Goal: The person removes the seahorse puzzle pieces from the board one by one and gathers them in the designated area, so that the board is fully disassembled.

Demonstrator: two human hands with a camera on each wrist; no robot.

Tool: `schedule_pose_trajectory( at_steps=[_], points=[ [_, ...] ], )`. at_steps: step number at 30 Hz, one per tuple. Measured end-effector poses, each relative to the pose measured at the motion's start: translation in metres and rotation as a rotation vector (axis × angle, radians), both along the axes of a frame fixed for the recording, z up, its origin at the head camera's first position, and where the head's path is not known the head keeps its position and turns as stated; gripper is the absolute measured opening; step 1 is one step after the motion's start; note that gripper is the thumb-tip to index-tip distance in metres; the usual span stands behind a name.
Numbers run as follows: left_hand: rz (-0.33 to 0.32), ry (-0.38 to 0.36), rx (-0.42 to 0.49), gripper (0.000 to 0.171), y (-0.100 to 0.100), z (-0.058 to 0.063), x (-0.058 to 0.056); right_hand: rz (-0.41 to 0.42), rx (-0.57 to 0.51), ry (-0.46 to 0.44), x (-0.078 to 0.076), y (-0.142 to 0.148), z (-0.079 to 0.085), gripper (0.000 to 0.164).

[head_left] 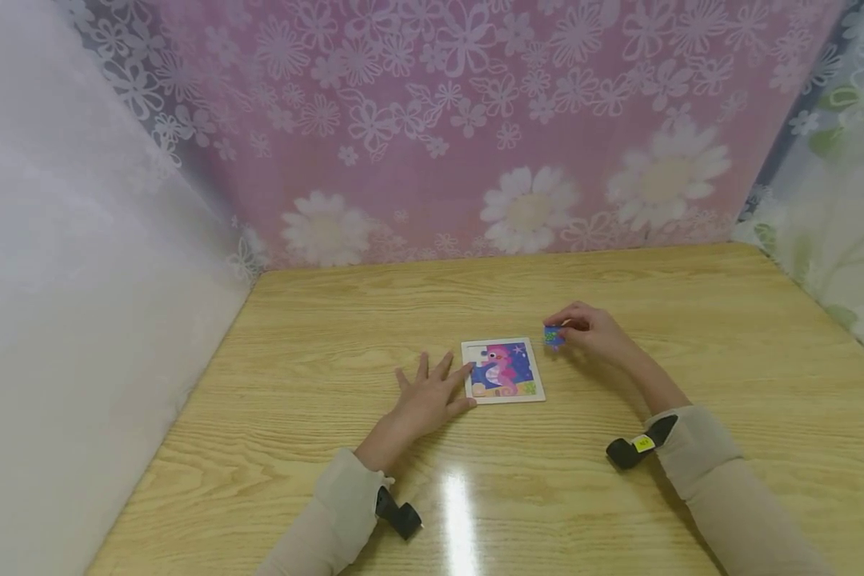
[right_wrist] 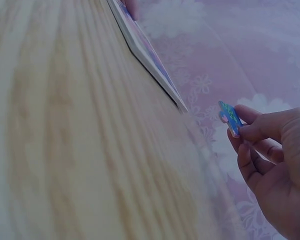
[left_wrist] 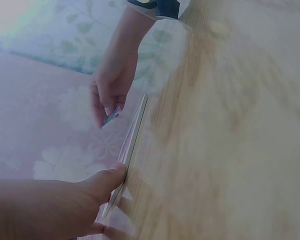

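Observation:
A small square jigsaw puzzle (head_left: 502, 370) in a white frame lies on the table, with a pink seahorse on a blue sea. Its upper left corner shows a bare white gap. Fingers spread, my left hand (head_left: 426, 402) rests at the puzzle's left side, thumb against the frame's edge (left_wrist: 132, 145) in the left wrist view. To the right of the puzzle, my right hand (head_left: 596, 334) pinches a blue puzzle piece (right_wrist: 231, 118) with green and pink marks between thumb and fingertips. The piece is raised off the table.
The wood-grain table (head_left: 317, 320) runs back to a pink flowered curtain (head_left: 432, 160). A white curtain (head_left: 101, 240) borders the left side and a leafy one (head_left: 850, 200) the right. Each sleeve carries a black wrist device (head_left: 630, 452).

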State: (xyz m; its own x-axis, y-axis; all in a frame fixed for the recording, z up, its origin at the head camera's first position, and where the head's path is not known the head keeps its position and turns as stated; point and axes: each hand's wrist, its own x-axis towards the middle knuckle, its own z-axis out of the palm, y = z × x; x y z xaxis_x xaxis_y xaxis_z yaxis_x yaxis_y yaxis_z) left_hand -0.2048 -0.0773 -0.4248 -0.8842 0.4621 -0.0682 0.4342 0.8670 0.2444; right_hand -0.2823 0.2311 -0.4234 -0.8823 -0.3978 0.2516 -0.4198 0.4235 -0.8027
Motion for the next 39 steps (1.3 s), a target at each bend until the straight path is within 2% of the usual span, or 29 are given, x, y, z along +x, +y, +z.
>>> schedule_pose_trajectory(
  at_steps=[12,22,32,35,39],
  points=[
    [-0.020,-0.021,0.012,0.064,-0.002,-0.001,-0.001,-0.076,-0.013,-0.047,-0.001,0.006,-0.017,0.020],
    [-0.019,0.007,-0.021,0.065,0.000,-0.001,-0.002,-0.056,-0.002,0.006,-0.003,0.004,-0.021,0.019],
    [-0.015,-0.022,0.001,0.065,-0.005,0.001,-0.001,-0.039,0.006,0.037,-0.003,0.004,-0.027,0.019],
    [-0.016,-0.030,0.013,0.066,-0.005,0.002,-0.001,-0.043,0.015,0.041,-0.002,0.004,-0.025,0.019],
    [-0.013,-0.024,0.015,0.065,-0.004,0.002,0.000,-0.036,0.031,0.031,0.010,-0.004,-0.008,0.020]
  ],
)
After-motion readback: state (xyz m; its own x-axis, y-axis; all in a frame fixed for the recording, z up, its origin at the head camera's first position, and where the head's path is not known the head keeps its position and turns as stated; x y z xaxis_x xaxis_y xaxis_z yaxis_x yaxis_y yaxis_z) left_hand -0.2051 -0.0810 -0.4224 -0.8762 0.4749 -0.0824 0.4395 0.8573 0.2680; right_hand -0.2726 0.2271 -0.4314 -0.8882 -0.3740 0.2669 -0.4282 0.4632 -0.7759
